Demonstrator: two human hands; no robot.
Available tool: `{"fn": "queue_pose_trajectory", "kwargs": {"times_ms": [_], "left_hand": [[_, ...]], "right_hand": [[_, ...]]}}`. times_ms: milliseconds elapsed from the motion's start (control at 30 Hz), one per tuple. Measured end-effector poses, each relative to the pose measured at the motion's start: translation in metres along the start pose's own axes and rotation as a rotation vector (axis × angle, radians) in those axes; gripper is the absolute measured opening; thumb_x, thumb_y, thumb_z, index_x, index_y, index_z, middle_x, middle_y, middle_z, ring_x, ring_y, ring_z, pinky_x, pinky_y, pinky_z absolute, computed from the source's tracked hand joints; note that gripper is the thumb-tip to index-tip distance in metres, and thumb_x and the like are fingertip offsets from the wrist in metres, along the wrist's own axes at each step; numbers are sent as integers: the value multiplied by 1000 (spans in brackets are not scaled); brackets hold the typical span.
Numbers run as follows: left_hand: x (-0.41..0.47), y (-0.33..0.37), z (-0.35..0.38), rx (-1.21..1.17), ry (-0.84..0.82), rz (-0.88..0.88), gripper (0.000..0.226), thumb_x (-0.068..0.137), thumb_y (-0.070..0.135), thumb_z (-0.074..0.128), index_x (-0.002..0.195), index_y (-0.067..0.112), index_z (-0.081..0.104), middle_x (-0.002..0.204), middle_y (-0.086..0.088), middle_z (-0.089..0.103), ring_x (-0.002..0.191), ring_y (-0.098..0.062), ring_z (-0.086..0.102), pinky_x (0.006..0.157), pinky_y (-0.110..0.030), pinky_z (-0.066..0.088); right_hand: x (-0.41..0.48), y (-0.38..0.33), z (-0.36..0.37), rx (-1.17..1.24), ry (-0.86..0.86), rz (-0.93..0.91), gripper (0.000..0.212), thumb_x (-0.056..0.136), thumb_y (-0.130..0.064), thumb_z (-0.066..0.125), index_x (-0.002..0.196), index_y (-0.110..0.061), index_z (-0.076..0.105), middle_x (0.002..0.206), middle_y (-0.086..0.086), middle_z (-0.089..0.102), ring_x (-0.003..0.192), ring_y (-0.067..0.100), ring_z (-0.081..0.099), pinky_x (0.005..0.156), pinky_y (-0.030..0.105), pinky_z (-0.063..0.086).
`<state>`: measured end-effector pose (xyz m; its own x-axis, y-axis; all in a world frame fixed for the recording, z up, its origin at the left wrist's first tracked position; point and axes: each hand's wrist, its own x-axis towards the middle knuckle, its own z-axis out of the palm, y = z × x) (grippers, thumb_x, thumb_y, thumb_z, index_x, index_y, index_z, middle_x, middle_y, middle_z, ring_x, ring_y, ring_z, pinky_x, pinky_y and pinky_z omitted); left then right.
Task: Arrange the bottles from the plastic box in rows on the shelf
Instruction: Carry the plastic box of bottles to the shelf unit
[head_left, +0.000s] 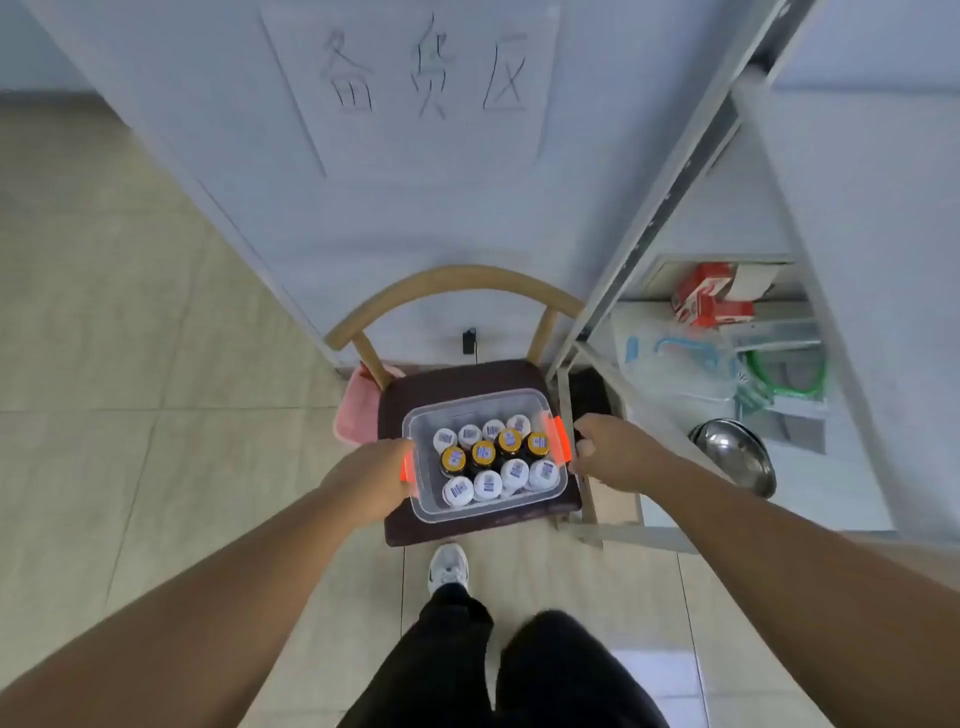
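Note:
A clear plastic box (467, 402) with orange side latches rests on the dark seat of a wooden chair (457, 382). Inside it stand several bottles (491, 460), most with white caps and a middle row with gold caps. My left hand (376, 475) grips the box's left side at the orange latch. My right hand (605, 449) is curled at the box's right side next to the other latch. The grey metal shelf (675, 171) stands to the right of the chair.
The lower shelf level holds red cartons (709, 301), clear plastic bags (675, 364) and a steel bowl (737, 457). A pink cloth (353, 410) hangs at the chair's left. A white wall with a handwritten paper sign (421, 73) is straight ahead. My foot (448, 566) stands on the tiled floor.

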<state>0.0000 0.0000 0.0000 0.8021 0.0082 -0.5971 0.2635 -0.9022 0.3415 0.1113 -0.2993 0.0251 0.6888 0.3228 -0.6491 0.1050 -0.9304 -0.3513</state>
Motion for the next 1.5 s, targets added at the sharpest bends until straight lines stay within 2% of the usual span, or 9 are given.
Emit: {"fn": "queue_pose_trajectory", "kwargs": {"times_ms": [100,200,333,567,667,800,900,1067,1500], "left_hand": [[31,-13,11,-82,-15,-60,6,92,23,62,95,18,60,78,8,60,69,-11,58,54,-20,35],[60,-18,25,-158,-47,-158,23,90,21,62,72,24,49,70,5,56,65,-16,56,54,-25,36],[91,-29,48,-242,-67,-245,10,92,19,62,86,12,64,81,-4,66,75,-23,64,65,-32,48],[114,-38,81,-434,100,-494,8,97,17,56,90,13,58,81,2,60,76,-20,56,59,-27,36],[119,-45,95,-544,41,-572,27,94,14,54,68,9,59,63,-2,56,61,-22,53,50,-27,34],[115,-50,103,-759,65,-680,23,84,9,57,64,8,69,64,-15,66,63,-31,63,62,-35,53],[104,-50,99,-841,103,-675,21,83,16,61,68,11,75,77,-22,73,79,-43,71,81,-56,59],[80,-48,71,-820,156,-603,35,91,31,68,59,44,74,65,2,74,80,-34,75,81,-52,60],[5,-46,-18,-519,192,-253,27,93,21,63,69,17,75,71,-9,74,72,-37,68,62,-38,51]], "right_hand": [[31,9,14,38,-10,59,19,90,-23,63,101,-8,63,97,9,65,79,18,58,62,25,43],[63,22,28,116,-34,128,13,95,-21,58,91,-11,63,94,6,65,89,23,60,84,35,51],[108,41,46,155,-74,210,25,99,-15,50,108,1,68,109,16,67,104,33,62,94,39,50],[149,61,81,282,-124,331,24,99,-23,51,102,-7,69,101,10,69,95,28,66,84,33,52],[155,64,92,400,-100,390,20,97,-24,55,100,-11,70,97,8,70,90,25,68,82,33,56],[156,57,96,593,21,545,21,90,-24,58,78,-11,69,80,11,68,71,23,62,59,28,47],[147,51,93,647,76,572,23,91,-25,60,76,-11,69,80,16,69,67,22,62,54,27,47],[117,36,79,751,131,534,23,90,-32,66,69,-24,67,87,11,75,86,31,72,85,47,59],[-21,-14,75,933,341,522,20,95,-31,62,81,-19,71,84,8,72,75,24,67,66,35,59]]}}
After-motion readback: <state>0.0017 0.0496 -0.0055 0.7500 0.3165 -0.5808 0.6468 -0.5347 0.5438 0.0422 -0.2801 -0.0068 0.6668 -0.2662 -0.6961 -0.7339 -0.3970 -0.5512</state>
